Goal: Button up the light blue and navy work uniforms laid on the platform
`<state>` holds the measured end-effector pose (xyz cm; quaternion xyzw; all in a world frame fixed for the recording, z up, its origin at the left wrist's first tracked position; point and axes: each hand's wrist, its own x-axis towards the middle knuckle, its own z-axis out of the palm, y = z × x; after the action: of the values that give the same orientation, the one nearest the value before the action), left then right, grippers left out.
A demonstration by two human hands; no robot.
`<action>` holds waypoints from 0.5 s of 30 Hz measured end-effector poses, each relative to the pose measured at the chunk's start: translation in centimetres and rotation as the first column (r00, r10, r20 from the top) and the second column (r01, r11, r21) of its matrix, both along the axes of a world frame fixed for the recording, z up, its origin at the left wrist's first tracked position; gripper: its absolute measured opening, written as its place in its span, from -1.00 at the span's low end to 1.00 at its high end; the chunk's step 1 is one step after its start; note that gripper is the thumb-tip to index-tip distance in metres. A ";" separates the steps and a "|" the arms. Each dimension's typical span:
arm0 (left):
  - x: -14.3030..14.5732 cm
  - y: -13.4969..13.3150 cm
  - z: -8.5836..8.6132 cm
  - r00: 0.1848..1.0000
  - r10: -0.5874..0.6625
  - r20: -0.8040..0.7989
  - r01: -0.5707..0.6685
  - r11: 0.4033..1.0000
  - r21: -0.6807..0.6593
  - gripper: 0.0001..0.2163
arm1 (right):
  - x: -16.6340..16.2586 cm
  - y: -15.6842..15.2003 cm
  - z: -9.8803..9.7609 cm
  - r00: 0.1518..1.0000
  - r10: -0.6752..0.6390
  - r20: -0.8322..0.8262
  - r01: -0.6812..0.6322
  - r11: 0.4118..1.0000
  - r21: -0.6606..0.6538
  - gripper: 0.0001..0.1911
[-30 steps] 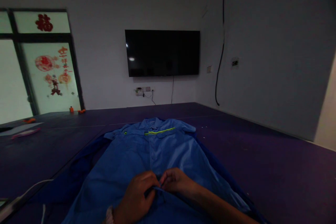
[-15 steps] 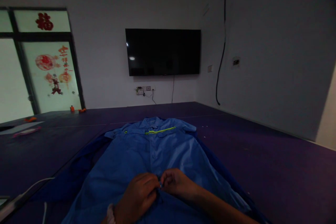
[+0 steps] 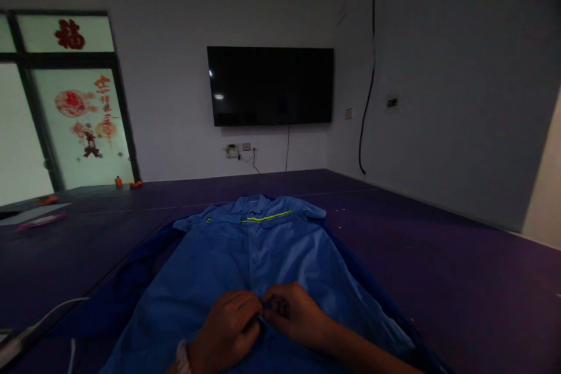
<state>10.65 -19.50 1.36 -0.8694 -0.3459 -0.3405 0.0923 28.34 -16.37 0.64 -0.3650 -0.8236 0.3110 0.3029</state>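
Observation:
A blue short-sleeved work shirt (image 3: 197, 269) with yellow-green stripes across the chest lies spread flat, collar away from me, on the dark purple table. Darker blue cloth (image 3: 127, 286) shows beneath it along both sides. My left hand (image 3: 232, 324), with a light band at the wrist, pinches the shirt's front edge along the button line. Fingers curled, my right hand (image 3: 295, 312) grips the same edge right beside it. Both hands touch at the fingertips, low on the shirt front. Whether a button is between the fingers is hidden.
White cables (image 3: 48, 312) and a power strip (image 3: 11, 350) lie at the left. A pink-rimmed item (image 3: 41, 222) and small orange objects (image 3: 118, 181) rest on the table (image 3: 438, 269) farther off. On the far wall hangs a television (image 3: 272, 86); a black cable (image 3: 367, 111) dangles at the right wall.
Both hands stay at the same spot on the shirt front. My right fingers have curled in closer to the left fingertips, and the view has shifted slightly.

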 end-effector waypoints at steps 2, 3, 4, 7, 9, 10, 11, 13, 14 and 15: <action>0.0 0.0 0.0 1.000 0.002 -0.015 -0.002 1.000 0.001 -0.82 | 0.0 -0.1 0.0 0.999 -0.006 0.040 0.005 1.000 0.018 -0.79; -0.1 0.1 0.0 1.000 0.007 -0.022 -0.007 1.000 0.001 -0.82 | 0.0 -0.2 0.0 0.998 -0.009 0.060 0.007 0.999 0.031 -0.79; -0.1 0.1 0.0 0.999 0.014 -0.029 -0.014 1.000 -0.001 -0.82 | 0.0 -0.3 0.1 0.997 -0.010 0.080 0.006 0.999 0.046 -0.80; -0.3 0.0 0.0 0.997 0.031 -0.071 -0.033 0.999 -0.030 -0.82 | 0.1 -0.5 0.3 0.990 -0.008 0.138 -0.005 0.996 0.094 -0.81; -0.4 -0.1 0.2 0.994 0.031 -0.101 -0.036 0.998 -0.056 -0.81 | 0.1 -0.6 0.4 0.986 -0.011 0.168 -0.010 0.993 0.122 -0.81; -0.5 -0.2 0.3 0.993 0.029 -0.114 -0.037 0.997 -0.071 -0.80 | 0.1 -0.7 0.4 0.984 -0.021 0.177 -0.004 0.991 0.137 -0.81; -0.5 -0.3 0.5 0.992 0.028 -0.124 -0.039 0.996 -0.086 -0.80 | 0.1 -0.7 0.5 0.982 -0.035 0.183 0.007 0.988 0.152 -0.81; -0.6 -0.3 0.9 0.988 0.025 -0.149 -0.043 0.992 -0.121 -0.76 | 0.1 -0.7 0.6 0.980 -0.069 0.186 0.036 0.985 0.171 -0.81; -0.6 -0.3 1.1 0.985 0.021 -0.170 -0.045 0.989 -0.141 -0.71 | 0.1 -0.7 0.6 0.979 -0.087 0.186 0.053 0.982 0.181 -0.81; -0.6 -0.2 1.2 0.981 0.017 -0.195 -0.049 0.986 -0.158 -0.67 | 0.2 -0.7 0.7 0.977 -0.103 0.185 0.067 0.979 0.191 -0.81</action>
<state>10.09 -19.72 2.61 -0.8971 -0.3763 -0.2237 0.0601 28.49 -17.04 1.31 -0.3993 -0.8578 0.1834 0.2667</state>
